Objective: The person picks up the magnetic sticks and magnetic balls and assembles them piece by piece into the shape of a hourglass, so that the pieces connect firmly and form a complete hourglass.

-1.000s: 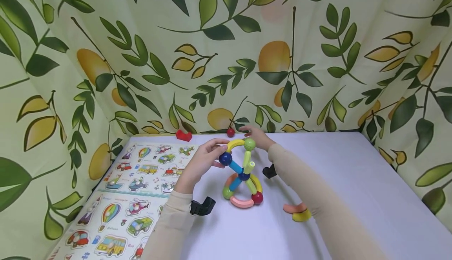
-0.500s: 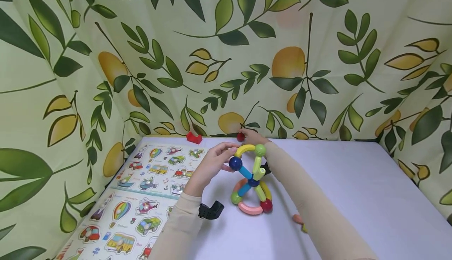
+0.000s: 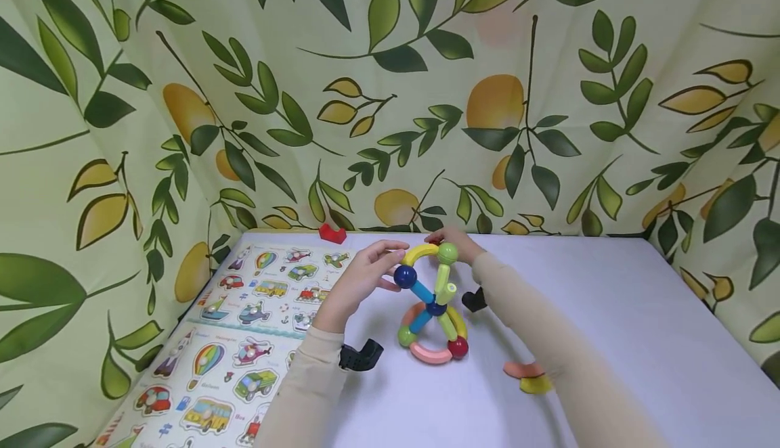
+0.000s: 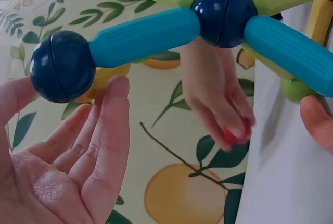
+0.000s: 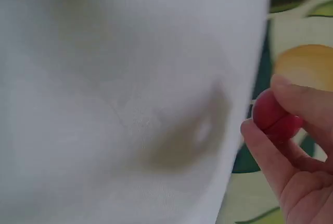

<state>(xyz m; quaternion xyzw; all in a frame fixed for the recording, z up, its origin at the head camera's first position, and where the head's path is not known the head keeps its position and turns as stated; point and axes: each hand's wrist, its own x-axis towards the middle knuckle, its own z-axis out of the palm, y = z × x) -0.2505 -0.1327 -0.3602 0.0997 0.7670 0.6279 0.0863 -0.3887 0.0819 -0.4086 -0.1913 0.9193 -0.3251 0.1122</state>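
Note:
In the head view, a magnetic stick-and-ball construction (image 3: 435,308) stands on the table, built from blue and green sticks, curved yellow and pink pieces and coloured balls. My left hand (image 3: 364,277) steadies its upper left corner. The left wrist view shows thumb and fingertips on either side of a dark blue ball (image 4: 63,66), beside a curved yellow piece. Behind the construction, my right hand (image 3: 461,245) pinches a loose red ball (image 5: 273,114) between thumb and fingers. That ball is mostly hidden in the head view but plain in the right wrist view.
A picture board of vehicles (image 3: 262,319) lies on the left. By the back edge is a red piece (image 3: 332,233). Curved pink (image 3: 523,369) and yellow pieces (image 3: 536,385) lie near my right forearm. A patterned curtain (image 3: 390,96) hangs around the table.
My right hand has reached the red ball at the back edge, taken hold of it and drawn it slightly right and nearer. The left hand stays at the construction; the head view has shifted.

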